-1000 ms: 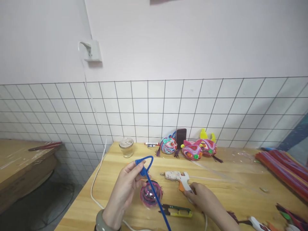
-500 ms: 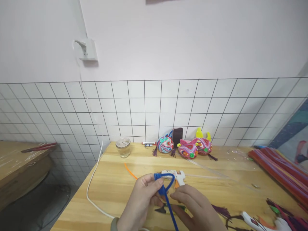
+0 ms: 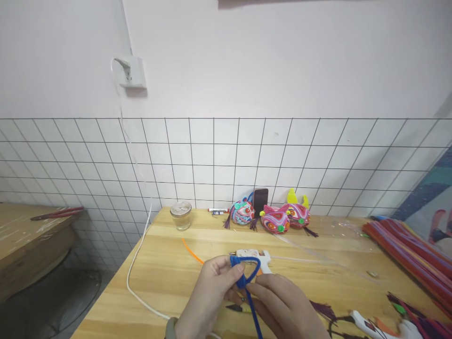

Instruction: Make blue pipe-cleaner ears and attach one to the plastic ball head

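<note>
Pinching a blue pipe cleaner (image 3: 245, 278) between them, both hands are working just in front of the glue gun (image 3: 251, 256), low in the middle of the wooden table (image 3: 165, 268). The left hand (image 3: 208, 296) is closing thumb and fingertips on the top of the small loop, and the right hand (image 3: 282, 308) is closing its fingers on the crossing point below it, with the straight tail running down out of view. A second ago the right hand was resting on the glue gun's handle while the left alone was holding the loop up; half a second ago it was already coming across to the stem, and now the loop is looking smaller and tighter (so the twist is probably being set, not the glue applied). The pink ball seen earlier under the left hand is no longer showing; I cannot tell whether the hands are covering it.

Nearer than the glue gun, a pair of snips (image 3: 236, 308) is peeking out between the hands. Left of the gun an orange pipe cleaner (image 3: 191, 252) is lying, and a white cord (image 3: 136, 263) is trailing further left. Beyond the gun, three colourful craft heads (image 3: 275, 219) and a glass jar (image 3: 180, 215) are standing by the tiled wall. Far right of it, a bundle of pipe cleaners (image 3: 406, 249) is lying.
</note>
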### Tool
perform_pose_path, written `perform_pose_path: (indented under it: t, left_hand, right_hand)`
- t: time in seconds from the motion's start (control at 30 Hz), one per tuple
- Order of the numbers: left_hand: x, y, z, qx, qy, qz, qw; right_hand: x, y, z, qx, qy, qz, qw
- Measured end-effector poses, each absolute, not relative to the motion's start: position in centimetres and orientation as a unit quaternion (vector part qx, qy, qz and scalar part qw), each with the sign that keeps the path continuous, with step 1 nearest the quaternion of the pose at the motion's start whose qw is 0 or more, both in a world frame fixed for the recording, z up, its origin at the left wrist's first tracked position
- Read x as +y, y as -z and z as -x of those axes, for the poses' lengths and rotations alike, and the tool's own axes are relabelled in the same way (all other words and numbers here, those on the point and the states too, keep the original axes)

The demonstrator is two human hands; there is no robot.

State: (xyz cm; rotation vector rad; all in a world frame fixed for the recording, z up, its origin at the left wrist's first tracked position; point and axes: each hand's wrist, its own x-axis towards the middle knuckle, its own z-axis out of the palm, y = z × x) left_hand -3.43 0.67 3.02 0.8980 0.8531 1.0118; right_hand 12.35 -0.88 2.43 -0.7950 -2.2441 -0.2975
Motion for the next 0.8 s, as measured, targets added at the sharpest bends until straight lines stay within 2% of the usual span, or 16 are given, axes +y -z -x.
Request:
perform_pose_path:
  t: [0.53, 0.8]
  left_hand:
    - [1.0, -3.5, 3.9, 0.371, -0.422, -0.424, 0.71]
    - [1.0, -3.2, 3.9, 0.378, -0.408, -0.427, 0.713]
  right_hand:
    - [-0.6, -1.0, -13.3, -0.887, 0.077, 0.335, 0.308]
    - [-0.3, -0.4, -13.6, -0.889, 0.071, 0.327, 0.313]
